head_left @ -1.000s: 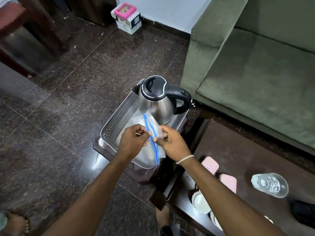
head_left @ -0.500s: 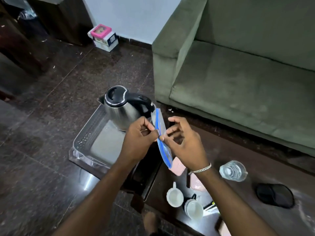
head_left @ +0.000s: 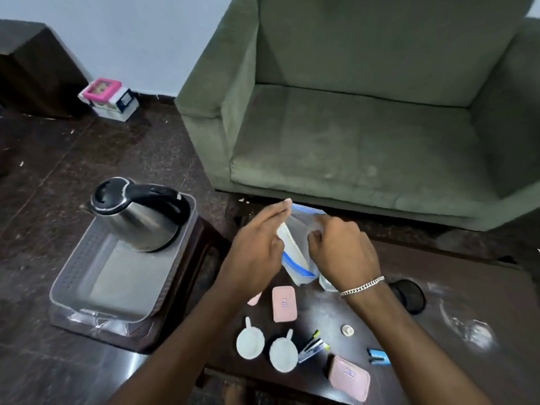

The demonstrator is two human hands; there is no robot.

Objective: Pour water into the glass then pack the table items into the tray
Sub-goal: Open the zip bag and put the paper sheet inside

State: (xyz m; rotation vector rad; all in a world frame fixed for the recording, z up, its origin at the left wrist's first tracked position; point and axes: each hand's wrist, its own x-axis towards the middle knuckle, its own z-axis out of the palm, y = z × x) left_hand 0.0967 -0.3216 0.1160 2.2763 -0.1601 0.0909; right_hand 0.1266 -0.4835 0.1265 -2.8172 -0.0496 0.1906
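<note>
My left hand (head_left: 257, 247) and my right hand (head_left: 340, 249) both hold a clear zip bag with a blue seal (head_left: 298, 244) above the dark table (head_left: 467, 287). The bag's mouth is pulled apart between them. The steel kettle (head_left: 137, 217) stands at the far end of the metal tray (head_left: 96, 287), which rests on a stool to the left. The glass (head_left: 325, 283) is mostly hidden behind my right wrist. On the table lie pink cases (head_left: 284, 304) (head_left: 349, 378), two white cups (head_left: 250, 342) (head_left: 283, 353), pens (head_left: 314, 344) and a small blue item (head_left: 378, 357).
A green sofa (head_left: 365, 127) stands just beyond the table. A black round object (head_left: 410, 296) and a small white disc (head_left: 347, 330) lie on the table. A pink-and-white box (head_left: 109, 99) sits on the dark floor by the wall, next to a dark cabinet (head_left: 32, 68).
My hands carried the zip bag from over the tray to the right, above the table. The bag's mouth has been pulled wider. The view swung right and up.
</note>
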